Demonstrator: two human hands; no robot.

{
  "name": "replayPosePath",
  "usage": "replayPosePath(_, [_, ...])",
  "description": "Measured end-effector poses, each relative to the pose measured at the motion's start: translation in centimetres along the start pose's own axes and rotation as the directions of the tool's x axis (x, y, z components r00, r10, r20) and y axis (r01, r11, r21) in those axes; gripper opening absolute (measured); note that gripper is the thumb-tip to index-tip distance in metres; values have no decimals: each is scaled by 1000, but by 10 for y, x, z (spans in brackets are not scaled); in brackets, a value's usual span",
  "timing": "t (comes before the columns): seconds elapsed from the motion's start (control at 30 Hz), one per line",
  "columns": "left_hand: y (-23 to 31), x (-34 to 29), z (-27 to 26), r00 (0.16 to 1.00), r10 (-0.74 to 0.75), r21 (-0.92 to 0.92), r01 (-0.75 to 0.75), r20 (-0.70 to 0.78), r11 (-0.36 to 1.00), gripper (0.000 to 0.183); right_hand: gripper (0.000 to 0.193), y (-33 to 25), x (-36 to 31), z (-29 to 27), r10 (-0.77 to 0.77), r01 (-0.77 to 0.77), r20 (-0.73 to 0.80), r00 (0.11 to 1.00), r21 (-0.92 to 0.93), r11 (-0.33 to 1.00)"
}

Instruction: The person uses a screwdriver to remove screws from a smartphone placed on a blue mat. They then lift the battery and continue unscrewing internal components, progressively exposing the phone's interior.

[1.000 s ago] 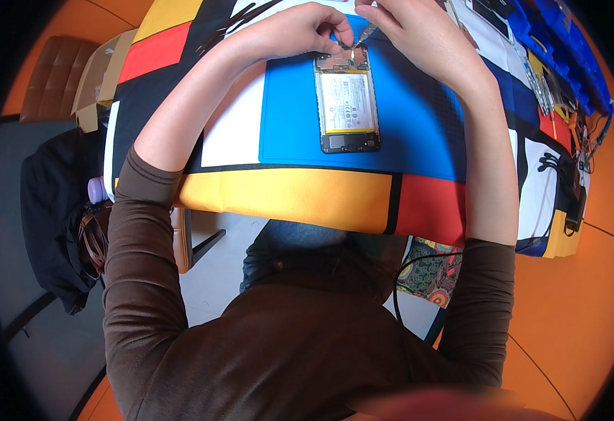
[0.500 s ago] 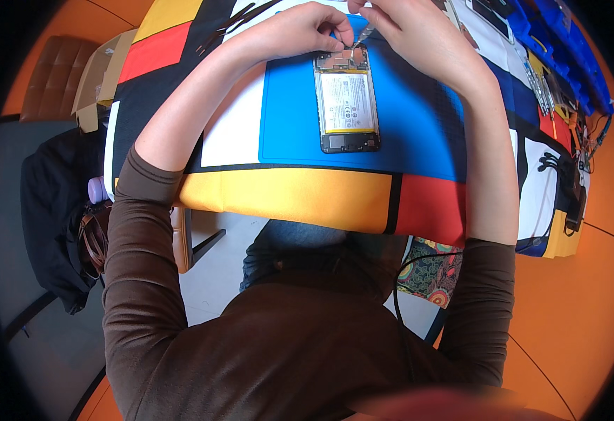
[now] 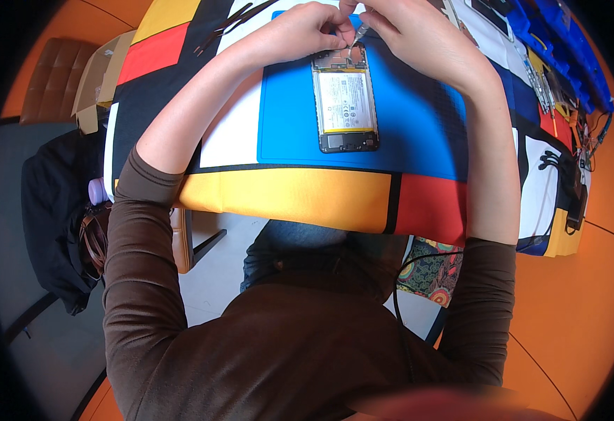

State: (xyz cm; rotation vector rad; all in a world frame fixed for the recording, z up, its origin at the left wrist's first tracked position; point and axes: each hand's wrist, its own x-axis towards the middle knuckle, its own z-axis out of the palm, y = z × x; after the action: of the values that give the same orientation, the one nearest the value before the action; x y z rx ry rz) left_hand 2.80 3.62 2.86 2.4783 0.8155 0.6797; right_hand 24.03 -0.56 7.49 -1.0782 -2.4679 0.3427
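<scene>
An opened smartphone (image 3: 345,102) lies on a blue work mat (image 3: 286,126), its white battery and the circuit board at its far end uncovered. At that far end my left hand (image 3: 307,29) is closed, thumb and fingertips pinched together by the phone's top edge. Whatever they pinch is too small to make out. Held from above in my right hand (image 3: 416,31) is a slim silver screwdriver (image 3: 360,31), its thin tip pointing down at the board. The fingertips of that hand are partly cut off by the frame's top edge.
Dark tweezers (image 3: 233,24) lie left of the mat. Blue parts bins (image 3: 559,49), several silver tools (image 3: 537,83) and black cables (image 3: 550,161) crowd the right of the patterned tablecloth. An open cardboard box (image 3: 103,77) stands beyond its left edge.
The phone has shifted very slightly left and away from me. My right hand and the screwdriver have moved a little left, and the tool's angle has changed slightly.
</scene>
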Motion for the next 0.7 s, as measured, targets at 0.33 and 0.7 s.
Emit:
replayPosePath(0.33, [9, 3, -7, 992, -51, -22, 54, 115, 998, 10, 21, -3, -3, -2, 157, -158, -12, 987, -94, 983])
replayPosePath(0.7, [7, 0, -1, 998, 60, 67, -60, -2, 996, 13, 26, 10, -4, 5, -86, 85, -123, 989, -10, 996])
